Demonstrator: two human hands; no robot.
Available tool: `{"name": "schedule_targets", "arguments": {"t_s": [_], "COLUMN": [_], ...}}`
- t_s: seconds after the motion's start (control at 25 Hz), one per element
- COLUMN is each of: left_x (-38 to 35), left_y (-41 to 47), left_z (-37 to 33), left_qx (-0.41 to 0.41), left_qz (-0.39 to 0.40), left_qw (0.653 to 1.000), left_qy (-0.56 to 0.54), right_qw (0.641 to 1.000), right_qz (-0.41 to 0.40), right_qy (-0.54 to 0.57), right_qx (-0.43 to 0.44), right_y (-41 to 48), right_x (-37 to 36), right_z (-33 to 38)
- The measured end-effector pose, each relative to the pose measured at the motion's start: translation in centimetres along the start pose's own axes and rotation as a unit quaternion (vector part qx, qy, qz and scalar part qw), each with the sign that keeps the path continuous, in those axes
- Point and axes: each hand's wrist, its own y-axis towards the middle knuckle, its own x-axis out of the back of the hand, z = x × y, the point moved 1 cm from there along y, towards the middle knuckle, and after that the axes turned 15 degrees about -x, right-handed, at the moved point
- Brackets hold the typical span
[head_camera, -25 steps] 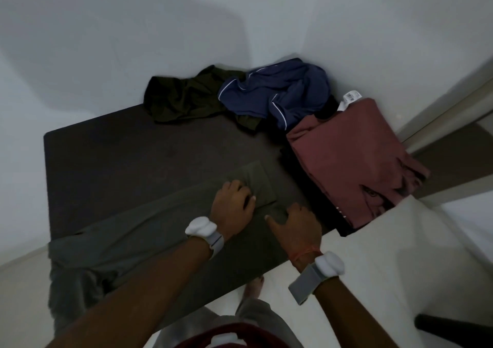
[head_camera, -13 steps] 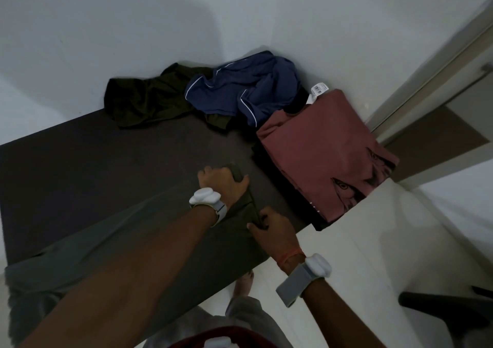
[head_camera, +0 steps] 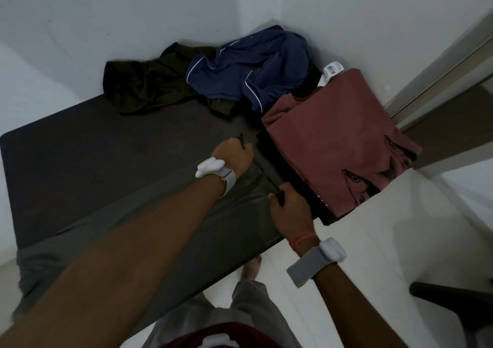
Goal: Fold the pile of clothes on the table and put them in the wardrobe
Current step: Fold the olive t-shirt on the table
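I have both hands on the grey trousers [head_camera: 186,230], which lie stretched along the near edge of the dark counter [head_camera: 80,160], one end drooping off its left side. My left hand [head_camera: 234,155] has its grip pinched on the far corner of the right-hand end; my right hand [head_camera: 289,208] pinches the near corner of the same end. The cloth looks soft, light and limp, so I judge it will sag and crease wherever unsupported; holding both corners taut seems the right hold. The maroon t-shirt [head_camera: 333,139] sits folded just to the right, with the navy garment [head_camera: 253,67] and dark olive garment [head_camera: 149,86] crumpled behind.
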Motion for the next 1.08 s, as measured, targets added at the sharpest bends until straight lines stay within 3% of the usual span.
{"name": "schedule_targets", "arguments": {"t_s": [0.2, 0.28, 0.48, 0.64, 0.76, 0.88, 1.08], "left_x": [0.4, 0.2, 2.4, 5.3, 6.4, 6.3, 5.8], "left_y": [2.6, 3.1, 1.7, -2.4, -6.3, -9.0, -10.3], "left_z": [-2.4, -2.2, -0.6, 3.8, 8.3, 11.1, 11.8], "left_qx": [0.011, 0.044, 0.127, 0.221, 0.263, 0.268, 0.209], "left_qz": [-0.005, -0.009, -0.03, -0.095, -0.094, -0.04, 0.003], "left_qw": [0.981, 0.964, 0.894, 0.847, 0.852, 0.858, 0.86], "left_qy": [-0.194, -0.262, -0.429, -0.475, -0.442, -0.437, -0.465], "right_qw": [0.987, 0.982, 0.983, 0.978, 0.965, 0.957, 0.953], "right_qz": [-0.141, -0.152, -0.067, 0.041, 0.105, 0.127, 0.129], "right_qy": [-0.027, -0.045, -0.058, -0.088, -0.116, -0.14, -0.174], "right_qx": [0.075, 0.104, 0.16, 0.186, 0.211, 0.219, 0.213], "right_y": [2.1, 2.0, -0.5, -4.3, -7.0, -8.1, -8.6], "right_x": [3.2, 3.8, 3.1, -0.4, -4.2, -7.2, -8.8], "right_z": [1.2, 1.7, 3.2, 4.6, 4.9, 4.5, 3.8]}}
